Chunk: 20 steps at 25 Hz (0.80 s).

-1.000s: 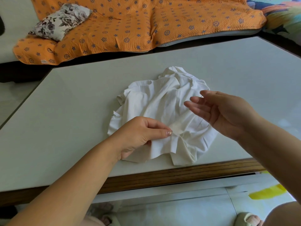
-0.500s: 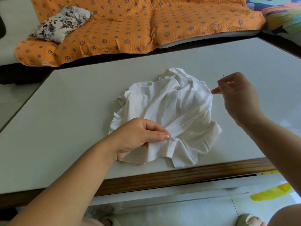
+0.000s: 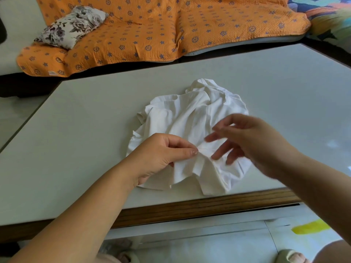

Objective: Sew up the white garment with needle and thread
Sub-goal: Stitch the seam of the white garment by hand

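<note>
A: Grey-white tabletop (image 3: 91, 133) w/ a wood front edge (image 3: 190, 207) takes up most of what's in front of you.

B: Yep, and behind it an orange star-print cover (image 3: 171, 29) is spread over the couch.

A: Next down in size is your white garment (image 3: 180, 118).

B: It's crumpled in a heap on the table, centre-right, close to the front edge but not over it.

A: Then the floral cushion (image 3: 72, 27), lying on the cover at far left.

B: Now your hands. Your left hand (image 3: 161, 154) rests on the garment's near-left part, thumb & index tip pinching a small fold of cloth.

A: Your right hand (image 3: 252, 141) hovers over the garment's right side, just beside the left, lower fingers (image 3: 220, 152) spread.

B: It's motion-blurred tho, so I can't tell if thumb & index hold anything.

A: Smallest bit is a pale slipper (image 3: 290, 256) at bottom right, on the floor.
</note>
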{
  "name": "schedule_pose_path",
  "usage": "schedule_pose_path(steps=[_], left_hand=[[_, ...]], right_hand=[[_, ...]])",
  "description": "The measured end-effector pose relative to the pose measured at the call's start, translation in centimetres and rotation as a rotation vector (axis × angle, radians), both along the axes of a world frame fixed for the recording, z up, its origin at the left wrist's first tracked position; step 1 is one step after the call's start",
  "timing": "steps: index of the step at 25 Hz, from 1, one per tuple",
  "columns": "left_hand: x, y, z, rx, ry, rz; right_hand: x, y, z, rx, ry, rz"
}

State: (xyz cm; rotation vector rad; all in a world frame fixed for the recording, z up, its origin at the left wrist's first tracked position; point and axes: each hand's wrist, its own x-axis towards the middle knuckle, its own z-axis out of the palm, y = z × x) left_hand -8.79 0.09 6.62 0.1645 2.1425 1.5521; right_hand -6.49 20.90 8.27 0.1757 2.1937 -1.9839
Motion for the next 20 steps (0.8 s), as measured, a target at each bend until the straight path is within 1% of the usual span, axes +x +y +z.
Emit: schedule_pose_path(steps=[2, 3, 8, 12, 20], left_hand=[[0.0, 0.2, -0.1, -0.001, 0.034, -0.011], [0.1, 0.4, -0.2, -0.006, 0.053, -0.021], [0.2, 0.4, -0.2, -0.069, 0.108, -0.040], [0.0, 0.4, -0.2, -0.050, 0.111, -0.027], [0.2, 0.5, 0.1, 0.029, 0.027, -0.042]], right_hand=[[1.9, -1.3, 0.0, -0.040, -0.085, 0.163], [2.4, -1.6, -0.3, -0.038, -0.092, 0.190], [2.1, -1.4, -0.8, 0.113, 0.036, 0.063], [2.2, -1.4, -0.8, 0.138, 0.058, 0.064], [2.2, -1.2, -0.8, 0.116, 0.033, 0.058]])
